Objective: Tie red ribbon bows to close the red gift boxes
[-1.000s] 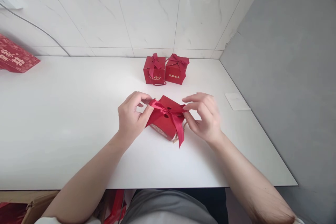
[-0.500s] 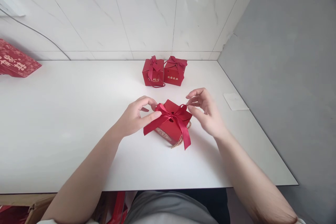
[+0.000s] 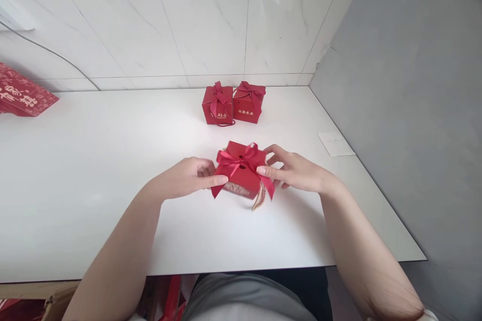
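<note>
A red gift box (image 3: pixel 241 175) with a patterned front panel sits on the white table, slightly turned. A shiny red ribbon (image 3: pixel 240 161) is tied in a bow on its top, tails hanging at both sides. A twisted gold cord (image 3: pixel 259 198) hangs at its front right corner. My left hand (image 3: pixel 190 178) grips the box's left side, thumb in front over the ribbon tail and fingers curled behind. On the right side, my right hand (image 3: pixel 288 168) presses its thumb against the ribbon and box, fingers bent round the far edge, partly hidden.
Behind, near the tiled wall, stand two darker red boxes with bows, the left one (image 3: pixel 217 105) and the right one (image 3: pixel 249 103). A white paper square (image 3: pixel 336 144) lies by the table's right edge. A red printed bag (image 3: pixel 26 91) lies far left. An open carton (image 3: pixel 62 298) is below.
The gift box has turned so its front faces me more squarely. My hands have moved from the bow's loops down to the box's sides and now hold it.
</note>
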A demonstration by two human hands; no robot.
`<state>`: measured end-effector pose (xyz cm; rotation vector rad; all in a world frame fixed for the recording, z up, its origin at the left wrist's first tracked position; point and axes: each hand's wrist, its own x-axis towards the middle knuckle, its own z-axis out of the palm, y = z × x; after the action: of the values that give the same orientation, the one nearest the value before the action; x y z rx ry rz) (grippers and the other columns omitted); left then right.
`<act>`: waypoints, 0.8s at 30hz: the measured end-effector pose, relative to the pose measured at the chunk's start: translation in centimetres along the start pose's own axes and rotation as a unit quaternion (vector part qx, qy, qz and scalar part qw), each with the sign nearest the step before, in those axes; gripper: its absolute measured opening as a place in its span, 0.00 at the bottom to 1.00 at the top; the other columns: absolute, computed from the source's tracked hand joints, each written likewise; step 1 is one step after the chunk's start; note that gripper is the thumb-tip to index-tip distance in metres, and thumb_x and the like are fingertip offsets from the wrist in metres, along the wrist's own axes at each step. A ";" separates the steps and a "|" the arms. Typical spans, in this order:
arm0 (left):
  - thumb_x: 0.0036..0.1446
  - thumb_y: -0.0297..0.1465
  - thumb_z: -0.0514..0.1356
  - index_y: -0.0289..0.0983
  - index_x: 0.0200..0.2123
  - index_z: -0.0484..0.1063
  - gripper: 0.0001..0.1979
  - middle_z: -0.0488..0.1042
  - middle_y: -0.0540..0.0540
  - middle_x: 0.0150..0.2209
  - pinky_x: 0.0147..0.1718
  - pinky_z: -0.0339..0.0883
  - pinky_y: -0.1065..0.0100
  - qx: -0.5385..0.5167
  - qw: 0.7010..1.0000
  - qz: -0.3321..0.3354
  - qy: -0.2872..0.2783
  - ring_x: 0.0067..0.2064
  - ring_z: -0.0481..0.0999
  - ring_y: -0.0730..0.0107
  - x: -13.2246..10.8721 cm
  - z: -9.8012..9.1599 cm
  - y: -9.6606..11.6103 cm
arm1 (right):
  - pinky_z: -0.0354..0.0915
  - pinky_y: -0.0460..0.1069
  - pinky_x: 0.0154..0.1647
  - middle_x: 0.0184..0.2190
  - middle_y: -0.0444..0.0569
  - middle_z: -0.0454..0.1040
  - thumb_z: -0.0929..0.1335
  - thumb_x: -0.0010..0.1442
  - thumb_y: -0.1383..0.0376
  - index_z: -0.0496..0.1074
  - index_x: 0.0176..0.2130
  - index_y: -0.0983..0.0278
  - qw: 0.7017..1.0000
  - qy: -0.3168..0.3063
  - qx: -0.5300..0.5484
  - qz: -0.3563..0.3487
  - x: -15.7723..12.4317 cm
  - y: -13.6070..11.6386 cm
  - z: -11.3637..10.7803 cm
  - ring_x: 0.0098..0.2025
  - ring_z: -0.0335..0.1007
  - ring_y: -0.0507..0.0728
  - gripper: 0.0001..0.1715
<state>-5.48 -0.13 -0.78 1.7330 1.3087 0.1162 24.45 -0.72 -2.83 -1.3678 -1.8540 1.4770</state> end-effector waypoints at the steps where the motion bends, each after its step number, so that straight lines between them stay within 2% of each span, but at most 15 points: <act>1: 0.56 0.51 0.61 0.44 0.43 0.77 0.20 0.80 0.47 0.33 0.26 0.69 0.68 -0.023 1.000 -0.007 0.011 0.29 0.79 0.64 0.1 0.0 -0.1 | 0.76 0.50 0.27 0.53 0.58 0.76 0.71 0.59 0.46 0.67 0.58 0.56 1.000 -0.015 0.012 -0.005 0.1 0.0 0.1 0.35 0.80 0.58 0.33; 3: 0.58 0.51 0.60 0.44 0.52 0.73 0.24 0.81 0.44 0.39 0.33 0.74 0.64 -0.059 0.998 -0.003 0.015 0.35 0.82 0.61 0.4 0.0 -0.3 | 0.78 0.51 0.29 0.59 0.58 0.70 0.70 0.61 0.48 0.60 0.64 0.52 0.999 -0.035 0.032 -0.013 0.5 0.0 0.5 0.41 0.80 0.60 0.37; 5: 0.60 0.50 0.58 0.42 0.52 0.73 0.24 0.80 0.43 0.38 0.36 0.76 0.61 -0.063 0.997 0.027 0.024 0.38 0.82 0.59 0.7 0.2 -0.4 | 0.79 0.53 0.34 0.61 0.57 0.68 0.70 0.62 0.51 0.55 0.67 0.50 0.997 -0.024 0.057 -0.036 0.9 -0.1 1.0 0.42 0.80 0.60 0.39; 8: 0.59 0.48 0.60 0.45 0.59 0.68 0.27 0.80 0.45 0.39 0.39 0.76 0.59 -0.036 0.989 0.078 0.124 0.40 0.81 0.59 0.9 0.9 0.0 | 0.79 0.57 0.42 0.64 0.55 0.64 0.70 0.62 0.59 0.49 0.68 0.49 0.987 0.028 0.107 -0.117 1.6 0.2 1.9 0.40 0.79 0.57 0.43; 10: 0.57 0.45 0.63 0.48 0.65 0.60 0.34 0.78 0.45 0.48 0.45 0.76 0.59 -0.022 0.973 0.115 0.198 0.46 0.79 0.59 1.1 1.5 0.6 | 0.78 0.58 0.42 0.64 0.54 0.62 0.70 0.62 0.62 0.46 0.69 0.47 0.976 0.054 0.135 -0.163 2.1 0.6 2.4 0.40 0.78 0.56 0.45; 13: 0.57 0.43 0.64 0.48 0.69 0.54 0.39 0.73 0.46 0.58 0.54 0.73 0.59 -0.006 0.953 0.172 0.248 0.56 0.73 0.60 1.3 2.3 1.2 | 0.78 0.56 0.38 0.62 0.54 0.64 0.71 0.61 0.64 0.43 0.69 0.48 0.968 0.066 0.159 -0.181 2.5 0.9 2.9 0.42 0.76 0.56 0.48; 15: 0.56 0.43 0.65 0.48 0.69 0.53 0.40 0.71 0.46 0.59 0.55 0.72 0.59 0.000 0.948 0.187 0.257 0.57 0.72 0.60 1.4 2.5 1.4 | 0.78 0.56 0.38 0.58 0.54 0.66 0.71 0.60 0.63 0.42 0.69 0.49 0.967 0.067 0.169 -0.180 2.5 0.8 3.1 0.42 0.75 0.57 0.49; 18: 0.56 0.43 0.65 0.48 0.69 0.54 0.40 0.73 0.46 0.57 0.55 0.72 0.57 -0.005 0.949 0.184 0.257 0.54 0.74 0.60 1.5 2.5 1.2 | 0.77 0.57 0.40 0.53 0.52 0.70 0.71 0.61 0.59 0.44 0.69 0.50 0.970 0.067 0.164 -0.168 2.3 0.6 3.3 0.39 0.76 0.56 0.47; 21: 0.57 0.44 0.64 0.47 0.66 0.61 0.35 0.78 0.46 0.48 0.50 0.74 0.57 -0.044 0.959 0.135 0.246 0.47 0.78 0.60 1.5 2.4 1.2 | 0.75 0.59 0.44 0.42 0.49 0.77 0.70 0.63 0.55 0.50 0.67 0.55 0.980 0.080 0.133 -0.123 2.1 0.3 3.4 0.36 0.77 0.57 0.41; 24: 0.59 0.44 0.62 0.46 0.66 0.61 0.33 0.79 0.48 0.34 0.44 0.75 0.58 -0.124 0.966 0.097 0.203 0.39 0.80 0.61 1.3 2.3 1.4 | 0.73 0.54 0.36 0.31 0.45 0.78 0.69 0.64 0.54 0.51 0.67 0.59 0.984 0.075 0.138 -0.086 2.1 0.1 3.6 0.31 0.76 0.56 0.40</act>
<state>-2.62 -0.48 -1.68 1.6661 1.3390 0.7503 20.81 -0.72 -4.76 -1.1237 -1.5643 1.4383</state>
